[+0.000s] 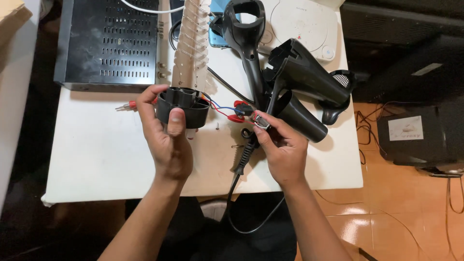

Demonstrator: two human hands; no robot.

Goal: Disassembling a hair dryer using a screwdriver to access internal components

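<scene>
Hands first: left hand (pixel 166 135) grips motor housing (pixel 182 107) above table (pixel 96 154); right hand (pixel 282 147) pinches small switch (pixel 261 122), wires (pixel 220 108) joining both. Beyond, dryer shells (pixel 304 77) lie apart: teardown done, reassembly not.

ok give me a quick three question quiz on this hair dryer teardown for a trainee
1. True or false: the left hand holds a round black housing.
2. What colours are the wires running between the housing and the small part in the right hand?
3. The screwdriver lies: A) left of the left hand, B) on the grey console, C) on the floor.

Key: 1 true; 2 red and blue; 3 A.
</scene>
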